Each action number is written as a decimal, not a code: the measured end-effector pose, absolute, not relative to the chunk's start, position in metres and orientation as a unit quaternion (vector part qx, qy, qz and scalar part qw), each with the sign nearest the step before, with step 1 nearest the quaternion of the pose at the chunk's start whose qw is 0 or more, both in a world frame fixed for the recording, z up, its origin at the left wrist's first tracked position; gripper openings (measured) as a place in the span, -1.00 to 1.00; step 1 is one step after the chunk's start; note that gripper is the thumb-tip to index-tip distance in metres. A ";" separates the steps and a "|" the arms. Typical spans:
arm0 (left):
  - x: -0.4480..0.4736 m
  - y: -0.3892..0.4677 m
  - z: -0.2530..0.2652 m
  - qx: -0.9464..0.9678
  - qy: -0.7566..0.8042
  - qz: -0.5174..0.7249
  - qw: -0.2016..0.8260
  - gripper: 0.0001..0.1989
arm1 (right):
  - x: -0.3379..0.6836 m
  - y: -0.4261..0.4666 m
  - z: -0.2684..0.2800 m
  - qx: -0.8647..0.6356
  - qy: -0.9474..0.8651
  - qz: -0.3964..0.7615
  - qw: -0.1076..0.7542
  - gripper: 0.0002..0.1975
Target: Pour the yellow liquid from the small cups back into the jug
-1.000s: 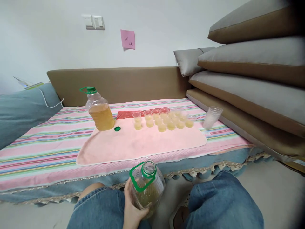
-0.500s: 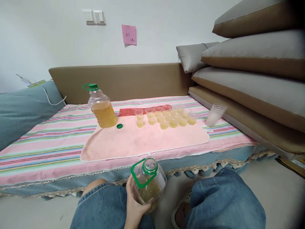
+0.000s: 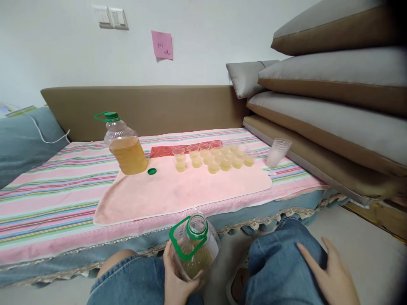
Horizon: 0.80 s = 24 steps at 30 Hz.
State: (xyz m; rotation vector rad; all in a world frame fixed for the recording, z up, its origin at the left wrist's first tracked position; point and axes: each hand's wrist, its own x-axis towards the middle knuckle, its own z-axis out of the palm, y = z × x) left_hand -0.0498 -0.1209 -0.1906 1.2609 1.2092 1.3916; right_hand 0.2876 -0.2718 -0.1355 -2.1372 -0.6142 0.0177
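Between my knees stands an uncapped clear plastic bottle (image 3: 203, 252) with a green handle ring, holding yellowish liquid. My left hand (image 3: 178, 275) is wrapped round its lower left side. Over my right knee is my right hand (image 3: 332, 271), fingers apart and holding nothing; whether it touches the denim I cannot tell. A loose green cap (image 3: 152, 171) lies on the pink towel (image 3: 136, 197). Left of the cap, a capped large bottle (image 3: 129, 154) of amber liquid stands upright. Several clear plastic cups (image 3: 180, 163) with pale yellow liquid are grouped on the towel's right half.
A stack of clear cups (image 3: 278, 152) leans at the right beside piled grey-brown cushions (image 3: 327, 89). Red plastic (image 3: 162, 151) lies behind the cups. The striped sheet (image 3: 63, 186) covers the seat, with a brown backrest (image 3: 143, 110) along the wall. A white cable (image 3: 47, 140) hangs at the left.
My right hand has come into view from the lower right, over my knee. The camera has turned slightly right, shifting the scene left. My left hand still holds the bottle.
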 end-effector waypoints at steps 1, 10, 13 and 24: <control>-0.049 -0.120 -0.188 0.509 0.484 0.560 0.440 0.08 | 0.289 -0.275 -0.145 -0.867 -0.199 0.060 0.453 0.24; -0.048 -0.081 -0.088 0.510 0.429 0.539 0.516 0.17 | 0.281 -0.276 -0.144 -0.828 -0.132 0.143 0.526 -0.11; -0.049 -0.049 -0.037 0.534 0.408 0.541 0.505 0.16 | 0.283 -0.273 -0.146 -0.838 -0.160 0.123 0.506 -0.23; -0.046 0.083 0.010 0.547 0.366 0.618 0.430 0.21 | 0.348 -0.097 -0.062 -0.747 -0.344 0.034 0.568 -0.45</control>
